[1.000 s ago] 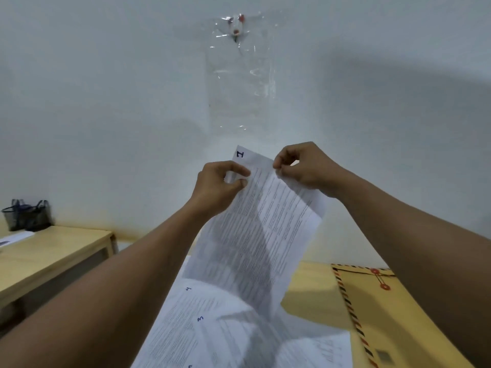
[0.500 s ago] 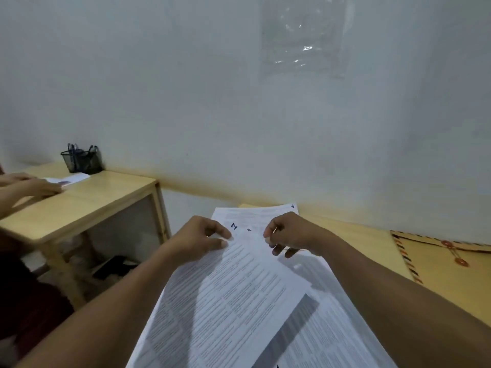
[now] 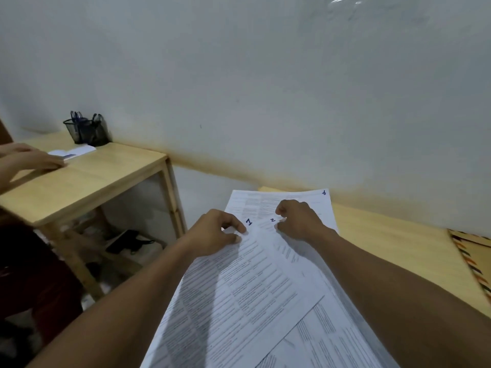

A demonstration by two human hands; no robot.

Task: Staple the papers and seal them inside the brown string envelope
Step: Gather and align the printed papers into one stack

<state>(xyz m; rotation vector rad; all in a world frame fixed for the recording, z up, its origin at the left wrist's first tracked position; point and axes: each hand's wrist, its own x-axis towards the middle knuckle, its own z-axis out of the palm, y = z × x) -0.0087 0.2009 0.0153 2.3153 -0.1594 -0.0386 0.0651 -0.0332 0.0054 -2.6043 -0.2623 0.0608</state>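
Several printed white sheets lie spread on the wooden table in front of me, with handwritten page numbers in blue at their top corners. My left hand pinches the top edge of the sheet marked 1. My right hand has its fingers curled on the top edge of the sheet marked 2, just beside it. The brown string envelope, with a striped border, lies flat at the table's right edge, partly out of frame. No stapler is in view.
A second wooden table stands to the left, with a black mesh pen holder and a small notepad. Another person's hand rests on it. A white wall runs behind. Dark items lie on the floor under that table.
The sheet marked 1 has come down from mid-air onto the spread papers, both hands still at its top. The view has tilted down and to the left.
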